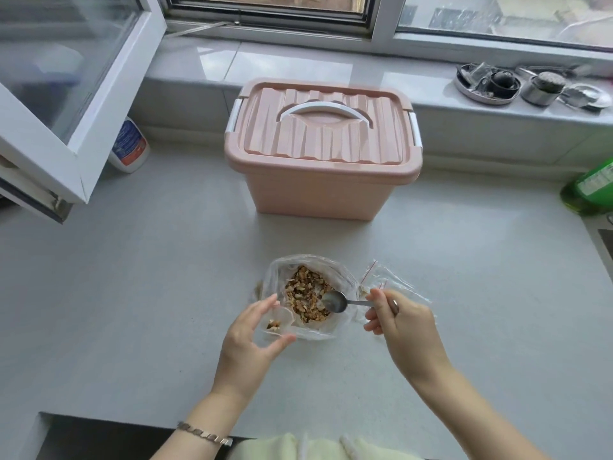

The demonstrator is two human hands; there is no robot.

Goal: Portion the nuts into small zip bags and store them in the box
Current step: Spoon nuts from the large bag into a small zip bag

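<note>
The large clear bag [343,277] lies open on the grey countertop [132,293] at lower centre of the frame, with the chopped nuts [306,293] inside it. The left hand [252,333] curls thumb and fingers around the mouth of 1 small zip bag [282,318], just left of the large bag; a few nut pieces sit in it. The right hand [398,317] pinches the handle of a metal spoon [335,302], whose bowl rests at the right edge of the nuts. Empty zip bags [394,282] with red seal strips lie under and behind the right hand. The pink storage box [318,190] stands at upper centre, well apart from the bags, with its lid [318,137] seated.
</note>
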